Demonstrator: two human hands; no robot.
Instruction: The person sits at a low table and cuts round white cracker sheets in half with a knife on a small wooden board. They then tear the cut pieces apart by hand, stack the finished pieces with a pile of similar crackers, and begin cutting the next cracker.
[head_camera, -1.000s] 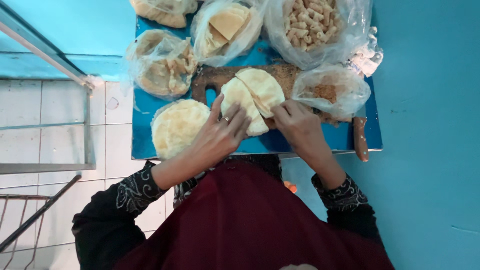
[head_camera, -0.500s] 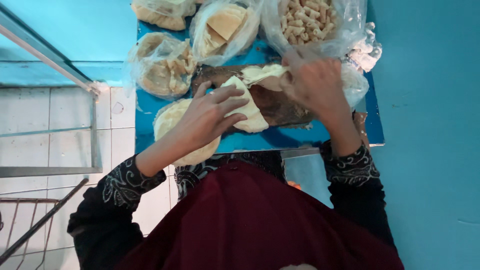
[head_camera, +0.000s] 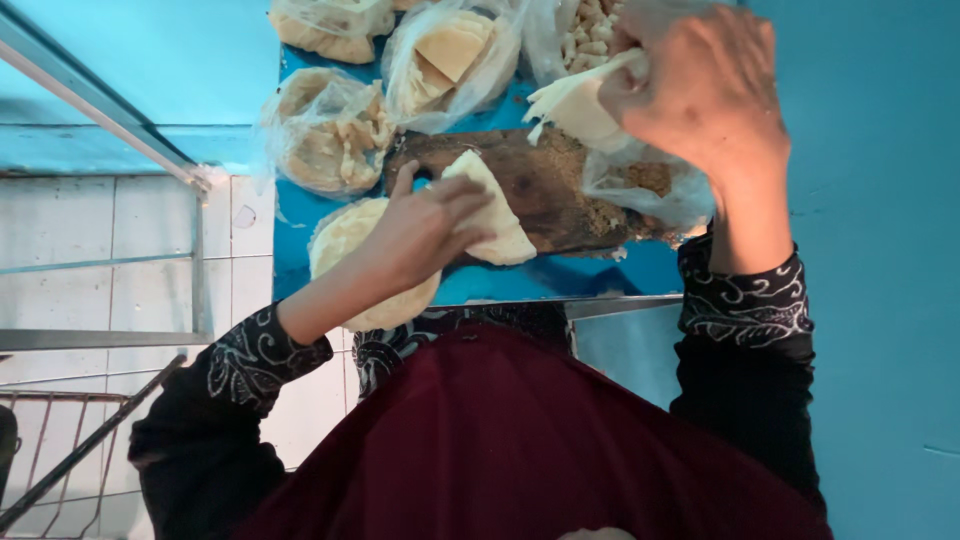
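- A pale, thin, folded dough sheet (head_camera: 492, 212) is seen lying on a dark brown wooden cutting board (head_camera: 545, 190); the sheet's lower edge reaches to the board's near rim.
- The left hand (head_camera: 420, 232) is laid on the left part of this sheet; its fingers (head_camera: 462, 200) are curled down onto the dough and press or pinch its edge. Whether the edge is fully gripped cannot be told.
- The right hand (head_camera: 700, 85) is raised above the far right of the board. Its fingers are closed around a second pale dough piece (head_camera: 578, 100), which is held clear of the board, with a thin strip hanging at its left end.
- The board is carried by a blue tabletop (head_camera: 300, 270); brown crumbs are scattered over the board's right half.
- A round stack of pale flat dough discs (head_camera: 345, 240) lies just left of the board, partly covered by the left wrist.
- Clear plastic bags are ranged beyond the board: one with beige crumpled pieces (head_camera: 325, 140), one with pale yellow slabs (head_camera: 450, 55), one with small light nuggets (head_camera: 585, 30), and one with brown crumbs (head_camera: 650, 180) under the right hand.
- Black sleeves with white swirl patterning and a maroon garment are noted in the foreground.
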